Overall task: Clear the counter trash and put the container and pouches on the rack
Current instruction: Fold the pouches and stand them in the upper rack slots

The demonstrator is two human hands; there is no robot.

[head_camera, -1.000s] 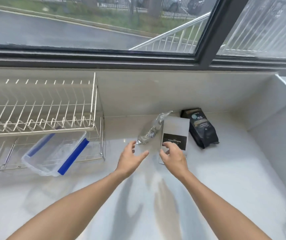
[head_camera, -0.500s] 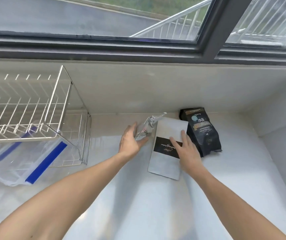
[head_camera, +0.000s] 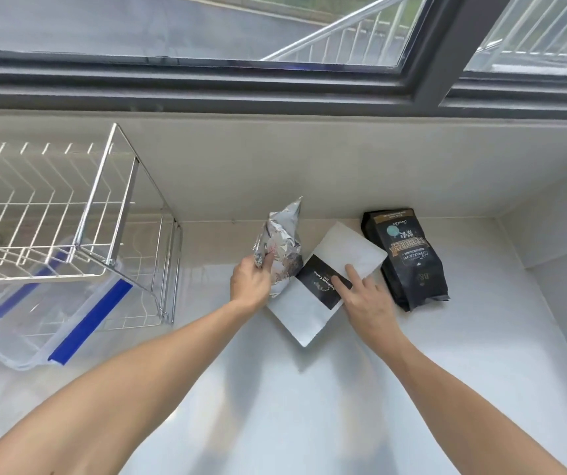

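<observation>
Nearest us, we are pressing our right hand (head_camera: 366,299) flat, fingers spread, on the white pouch (head_camera: 312,296) lying on the tabletop (head_camera: 309,406); it looks light, flat and slick, so we judge an edge pinch is best. Beside it, our left hand (head_camera: 251,284) is pinching the crinkled foil bag (head_camera: 280,245), soft and crushable. Further right, the black pouch (head_camera: 408,258) is lying full, probably heavier. At left, the clear container (head_camera: 35,334) under the rack (head_camera: 52,214) looks empty.
</observation>
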